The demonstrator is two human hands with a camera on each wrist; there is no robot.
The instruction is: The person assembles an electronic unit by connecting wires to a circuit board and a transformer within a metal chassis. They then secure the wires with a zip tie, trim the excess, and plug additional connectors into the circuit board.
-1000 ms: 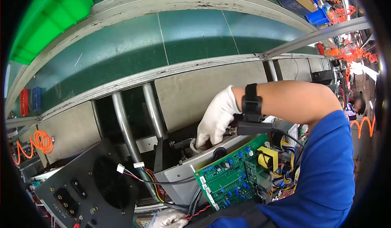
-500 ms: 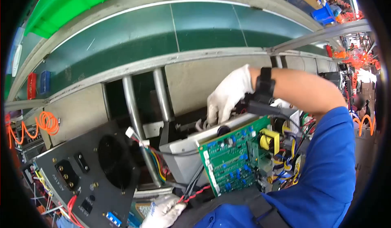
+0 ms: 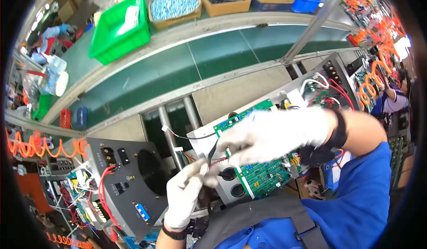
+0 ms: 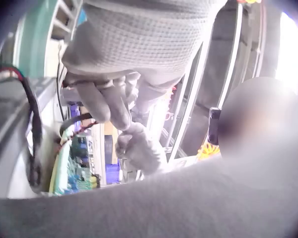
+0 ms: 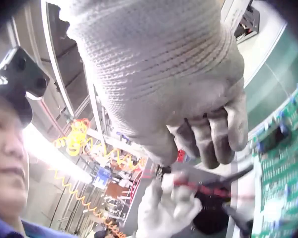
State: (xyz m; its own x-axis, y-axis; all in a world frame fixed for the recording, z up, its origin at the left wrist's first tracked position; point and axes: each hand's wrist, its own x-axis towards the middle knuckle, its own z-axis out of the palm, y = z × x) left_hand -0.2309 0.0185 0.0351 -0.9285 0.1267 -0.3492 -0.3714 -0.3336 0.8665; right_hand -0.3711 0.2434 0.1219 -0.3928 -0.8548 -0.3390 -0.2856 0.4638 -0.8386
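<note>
My left hand [image 3: 182,198] pinches the red wire [image 3: 219,161], just beside the green circuit board [image 3: 263,178]; my right hand [image 3: 278,135] blocks part of the board, its grip I can't tell. Black fan panel [image 3: 129,193] stands left.

White gloves, green circuit board [image 3: 267,178], blue sleeve [image 3: 356,195].

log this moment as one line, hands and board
left hand: pinching red twisted wire | right hand: fingers curled near left hand, grip unclear | green circuit board: below right hand
</note>
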